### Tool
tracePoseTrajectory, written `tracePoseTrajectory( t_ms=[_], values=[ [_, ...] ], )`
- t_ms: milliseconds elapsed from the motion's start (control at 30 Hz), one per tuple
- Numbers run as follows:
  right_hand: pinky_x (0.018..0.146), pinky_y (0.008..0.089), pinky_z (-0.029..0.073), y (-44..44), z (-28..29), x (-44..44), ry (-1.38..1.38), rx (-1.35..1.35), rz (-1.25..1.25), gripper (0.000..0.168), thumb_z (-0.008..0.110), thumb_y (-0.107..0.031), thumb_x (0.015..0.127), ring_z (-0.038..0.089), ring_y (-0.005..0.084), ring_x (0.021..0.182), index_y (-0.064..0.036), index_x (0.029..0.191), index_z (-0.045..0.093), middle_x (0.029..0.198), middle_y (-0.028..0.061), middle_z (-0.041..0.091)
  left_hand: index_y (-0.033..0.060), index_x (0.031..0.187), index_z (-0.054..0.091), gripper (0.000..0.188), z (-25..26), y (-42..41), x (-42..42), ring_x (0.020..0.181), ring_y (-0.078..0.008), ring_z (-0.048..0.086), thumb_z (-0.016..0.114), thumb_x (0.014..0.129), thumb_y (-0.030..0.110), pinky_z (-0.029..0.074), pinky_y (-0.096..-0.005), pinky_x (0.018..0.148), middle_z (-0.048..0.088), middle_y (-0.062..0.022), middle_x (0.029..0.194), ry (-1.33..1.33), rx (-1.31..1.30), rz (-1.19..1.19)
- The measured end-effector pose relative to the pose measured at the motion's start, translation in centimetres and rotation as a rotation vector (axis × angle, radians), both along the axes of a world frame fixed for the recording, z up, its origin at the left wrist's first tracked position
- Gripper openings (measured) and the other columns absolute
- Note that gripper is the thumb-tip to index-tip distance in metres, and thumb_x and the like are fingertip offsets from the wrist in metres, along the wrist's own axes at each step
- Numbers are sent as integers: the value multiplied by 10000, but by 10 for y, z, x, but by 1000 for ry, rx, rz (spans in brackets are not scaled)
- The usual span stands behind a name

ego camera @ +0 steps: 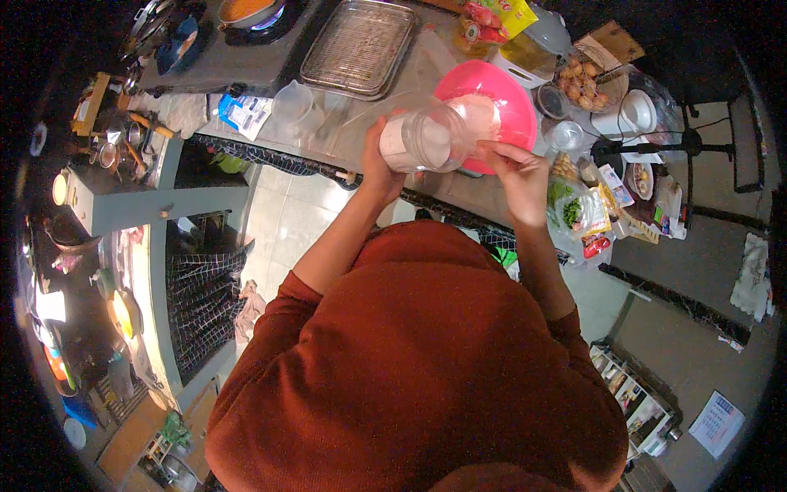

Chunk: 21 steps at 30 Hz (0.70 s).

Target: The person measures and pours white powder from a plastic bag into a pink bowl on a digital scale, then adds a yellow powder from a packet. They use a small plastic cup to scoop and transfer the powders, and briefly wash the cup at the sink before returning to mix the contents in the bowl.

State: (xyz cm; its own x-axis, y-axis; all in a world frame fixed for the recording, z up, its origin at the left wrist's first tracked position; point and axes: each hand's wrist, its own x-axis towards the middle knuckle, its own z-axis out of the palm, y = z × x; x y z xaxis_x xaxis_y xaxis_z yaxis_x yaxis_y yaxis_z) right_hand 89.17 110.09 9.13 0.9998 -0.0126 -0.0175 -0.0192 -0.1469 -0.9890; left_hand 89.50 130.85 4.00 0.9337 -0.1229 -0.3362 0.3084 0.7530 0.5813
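Note:
My left hand grips a clear jar, tilted with its mouth to the right. White powder shows inside the jar. Beside the mouth is my right hand, its thumb and fingertips pinched together; whether something thin lies between them I cannot tell. Just beyond both hands sits a pink plastic bowl, partly hidden by the jar and my fingers. Pale powder lies in the bowl.
A wire rack on a tray lies behind the jar. On the left, a pan sits over a lit gas flame. A translucent measuring jug stands near the counter edge. Eggs and a black stand are at right.

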Motion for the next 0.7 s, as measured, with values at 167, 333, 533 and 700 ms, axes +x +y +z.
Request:
tracePoseTrajectory(
  t_ms=[167, 333, 533, 700],
  values=[
    [699, 248, 485, 0, 10, -4, -14, -15, 0, 141, 705, -65, 781, 612, 93, 745, 14, 897, 718, 855, 67, 706, 134, 1249, 466, 555, -1, -2, 1, 765, -230, 641, 315, 914, 550, 477, -352, 426, 626, -78, 1030, 47, -45, -20],
    [710, 250, 486, 1, 16, -4, -7, -23, 4, 151, 696, -62, 781, 621, 99, 758, 19, 906, 714, 864, 73, 707, 108, 1131, 552, 585, -6, -1, 1, 784, -249, 629, 327, 894, 594, 463, -352, 491, 635, -86, 980, 17, -41, -29],
    [719, 251, 493, -4, 21, 1, -44, 5, -22, 157, 676, -49, 794, 623, 107, 771, 26, 928, 709, 874, 80, 704, 115, 1136, 547, 576, -9, 3, -1, 784, -247, 625, 329, 893, 589, 464, -347, 489, 631, -84, 987, 40, -58, -22],
    [774, 319, 436, -25, 31, 15, -287, -378, -163, 155, 684, -44, 748, 592, 154, 801, -39, 899, 719, 869, 30, 696, 127, 1137, 541, 559, -20, 7, -1, 806, -242, 621, 323, 895, 581, 467, -345, 499, 623, -72, 1003, 49, -77, 14]
  ],
)
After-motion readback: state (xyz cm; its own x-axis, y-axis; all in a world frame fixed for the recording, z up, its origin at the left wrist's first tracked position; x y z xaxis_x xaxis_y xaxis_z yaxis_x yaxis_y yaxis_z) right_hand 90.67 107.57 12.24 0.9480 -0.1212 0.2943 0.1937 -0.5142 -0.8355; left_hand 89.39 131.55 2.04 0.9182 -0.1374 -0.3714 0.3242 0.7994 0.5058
